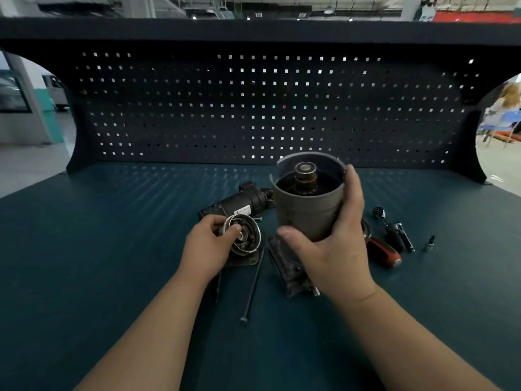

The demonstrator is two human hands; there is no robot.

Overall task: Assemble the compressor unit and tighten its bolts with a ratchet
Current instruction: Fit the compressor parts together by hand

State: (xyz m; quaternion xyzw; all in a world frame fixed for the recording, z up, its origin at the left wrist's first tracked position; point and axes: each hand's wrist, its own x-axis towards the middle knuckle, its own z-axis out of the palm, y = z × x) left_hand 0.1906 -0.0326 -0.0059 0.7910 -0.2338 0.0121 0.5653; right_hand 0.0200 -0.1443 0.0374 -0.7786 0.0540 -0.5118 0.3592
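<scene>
Compressor housing (306,214) gripped by right hand (335,249), left hand (208,246) on end cap (244,234)

My bench had a dark teal top (112,249), backed by a dark pegboard (197,108) of square holes under a dark shelf (253,32). Light shone through the holes. On my left were pale floor (22,165) and a pillar (39,117); on my right stood a blue chair (510,119).
</scene>
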